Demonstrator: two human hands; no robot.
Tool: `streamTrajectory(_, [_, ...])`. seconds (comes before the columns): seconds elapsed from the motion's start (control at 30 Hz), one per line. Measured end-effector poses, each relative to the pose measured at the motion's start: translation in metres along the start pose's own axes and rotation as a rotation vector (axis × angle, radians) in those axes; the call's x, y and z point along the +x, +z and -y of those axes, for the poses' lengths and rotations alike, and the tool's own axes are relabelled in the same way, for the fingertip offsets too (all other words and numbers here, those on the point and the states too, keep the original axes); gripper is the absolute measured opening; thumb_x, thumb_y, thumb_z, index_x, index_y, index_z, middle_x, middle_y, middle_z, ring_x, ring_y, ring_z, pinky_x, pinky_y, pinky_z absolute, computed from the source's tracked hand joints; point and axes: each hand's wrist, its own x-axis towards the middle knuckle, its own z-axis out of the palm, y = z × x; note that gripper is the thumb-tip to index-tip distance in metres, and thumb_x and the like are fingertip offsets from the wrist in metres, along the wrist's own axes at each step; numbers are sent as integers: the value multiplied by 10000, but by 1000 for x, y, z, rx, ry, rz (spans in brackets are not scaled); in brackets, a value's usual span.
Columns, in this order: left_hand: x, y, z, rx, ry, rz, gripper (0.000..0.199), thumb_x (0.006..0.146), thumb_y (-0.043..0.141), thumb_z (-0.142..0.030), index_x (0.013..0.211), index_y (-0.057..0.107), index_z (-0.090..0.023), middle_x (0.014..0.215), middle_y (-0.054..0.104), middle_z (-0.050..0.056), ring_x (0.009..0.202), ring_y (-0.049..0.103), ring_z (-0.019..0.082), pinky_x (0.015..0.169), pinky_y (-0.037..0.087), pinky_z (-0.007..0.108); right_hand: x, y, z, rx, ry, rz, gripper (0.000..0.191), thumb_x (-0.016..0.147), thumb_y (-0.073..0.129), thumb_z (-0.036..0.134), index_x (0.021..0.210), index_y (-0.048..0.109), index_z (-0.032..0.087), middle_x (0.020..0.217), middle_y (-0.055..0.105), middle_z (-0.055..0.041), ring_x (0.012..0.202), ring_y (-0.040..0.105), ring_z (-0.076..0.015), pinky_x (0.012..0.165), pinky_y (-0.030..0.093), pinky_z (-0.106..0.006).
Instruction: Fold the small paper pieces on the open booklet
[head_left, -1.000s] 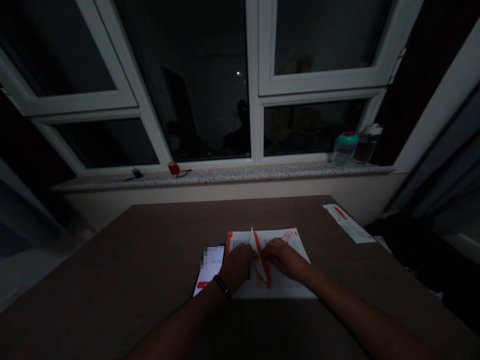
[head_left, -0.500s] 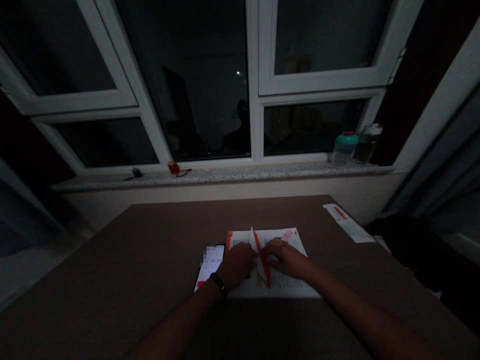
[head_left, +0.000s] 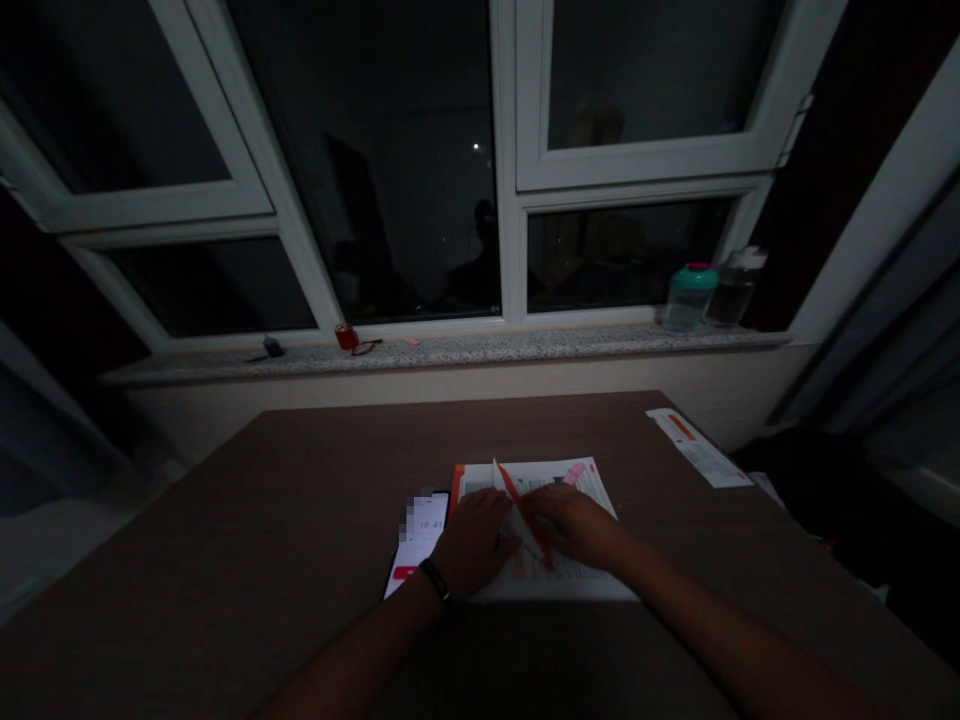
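A folded paper piece [head_left: 523, 515] with an orange-red edge stands partly raised over a printed sheet [head_left: 600, 585] on the brown table. My left hand [head_left: 476, 540] is at its left side, fingers curled against the paper. From the right, my right hand [head_left: 574, 522] has its bent fingers on the orange-red edge. Both hands are closed on this paper, though the fingertips are dim. A pink item [head_left: 575, 472] lies on the sheet's upper right, just beyond my right hand. The lit phone [head_left: 421, 530] lies left of my left hand.
Across the brown table [head_left: 322, 470], a white and orange paper strip [head_left: 701, 450] lies at the right edge. On the granite sill [head_left: 480, 348] behind stand a green-lidded container [head_left: 690, 295], a clear bottle [head_left: 735, 290] and a small red object [head_left: 346, 337].
The raised paper has tilted over, its top shifting slightly left and its lower end right. My left hand has slid over it with the thumb lower.
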Motion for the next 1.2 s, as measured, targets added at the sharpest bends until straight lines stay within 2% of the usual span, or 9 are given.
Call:
streamTrajectory(0.13, [-2, 2, 2, 37, 4, 15, 433, 883, 640, -342, 1268, 516, -188, 1371, 512, 140, 1292, 453, 309, 1087, 357, 508, -1, -3, 2, -27, 35, -6, 299, 914, 495, 194, 1184, 624, 195, 1207, 654, -101, 1138, 584, -230, 1010, 426, -391])
streamTrajectory(0.23, [-3, 4, 6, 46, -7, 38, 459, 892, 635, -385, 1297, 514, -204, 1462, 421, 154, 1360, 379, 331, 1099, 327, 543, -2, -5, 6, -36, 64, -20, 302, 910, 536, 256, 1193, 614, 188, 1204, 649, -108, 1117, 589, -243, 1004, 429, -393])
streamTrajectory(0.33, [-3, 3, 7, 45, -29, 76, 519, 892, 637, -404, 1350, 477, -220, 1475, 410, 144, 1374, 357, 333, 1107, 304, 552, -3, -4, 5, -63, 66, -32, 372, 881, 585, 261, 1242, 576, 171, 1230, 626, -116, 1139, 562, -259, 1021, 410, -408])
streamTrajectory(0.47, [-2, -1, 3, 65, -28, 48, 495, 903, 625, -372, 1348, 475, -214, 1400, 473, 139, 1310, 415, 323, 1083, 334, 518, -3, -2, 0, -132, 62, -53, 279, 915, 550, 235, 1184, 609, 194, 1222, 594, -109, 1162, 506, -260, 1001, 400, -421])
streamTrajectory(0.67, [1, -8, -7, 49, -25, 19, 261, 908, 604, -285, 1161, 572, -231, 1176, 555, 74, 1145, 494, 273, 1018, 391, 474, 0, -4, -2, -249, 111, -29, 220, 960, 484, 199, 1086, 663, 213, 1021, 599, -86, 1018, 502, -245, 890, 407, -400])
streamTrajectory(0.8, [1, -7, -7, 17, -21, 36, 223, 900, 591, -228, 1123, 581, -218, 1206, 541, 75, 1148, 496, 259, 1005, 415, 437, -1, -8, 6, -243, 106, -10, 212, 949, 520, 271, 1097, 654, 201, 999, 594, -84, 997, 502, -245, 904, 393, -405])
streamTrajectory(0.93, [0, -4, -5, 16, -21, 37, 190, 905, 567, -193, 1095, 578, -208, 1289, 518, 83, 1176, 502, 257, 1012, 416, 424, -3, -11, 9, -244, 89, 9, 295, 902, 597, 343, 1160, 626, 203, 1030, 596, -87, 1021, 502, -258, 929, 385, -418])
streamTrajectory(1.1, [1, -6, -7, 23, 28, 18, 171, 917, 545, -166, 1082, 575, -200, 1192, 582, 67, 1137, 521, 243, 1032, 393, 416, -4, -11, 6, -268, 107, 11, 238, 913, 574, 283, 1126, 628, 190, 1051, 611, -90, 1050, 506, -258, 969, 368, -427])
streamTrajectory(1.2, [3, -8, -9, 38, 48, 43, 159, 917, 544, -156, 1066, 577, -198, 1146, 597, 58, 1079, 532, 238, 976, 428, 395, -5, -13, 8, -271, 88, 4, 258, 911, 577, 285, 1148, 625, 197, 1075, 608, -92, 1071, 494, -263, 978, 358, -433])
